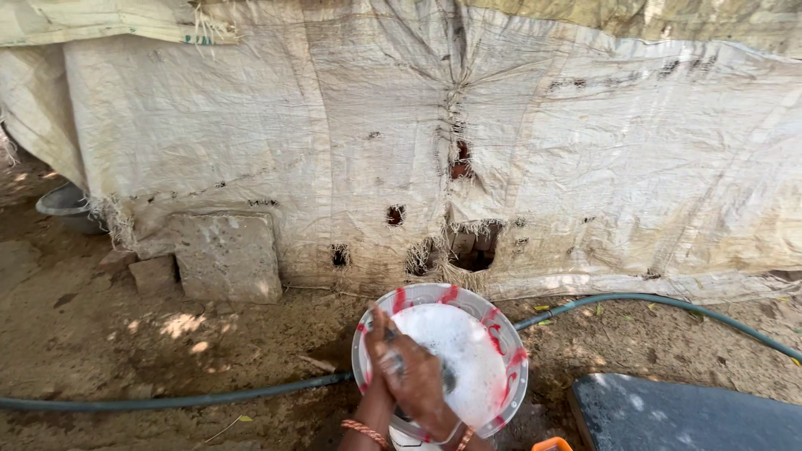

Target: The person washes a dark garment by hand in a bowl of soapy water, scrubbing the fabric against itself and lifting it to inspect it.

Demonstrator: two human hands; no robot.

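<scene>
Crouched over a round plastic basin (440, 362), clear with red streaks and full of white foam, set on bare earth ground (125, 351) close to the foot of the sacking-covered wall (418, 125). Both hands sunk in the suds at the basin's near-left rim: left hand (378, 351) with fingers stretched upward, right hand (418, 380) laid across it, fingers curled around something small and soapy; exactly what, impossible to tell under the foam. Bangles on both wrists. Dark green hose (167, 401) run across the ground just behind the basin, passing from left edge to right. Grey stone block (227, 255) leaned against the wall, well left of the basin. Dark slab (685, 413) at the lower right corner, near the basin, with an orange object (551, 444) just beside it.
</scene>
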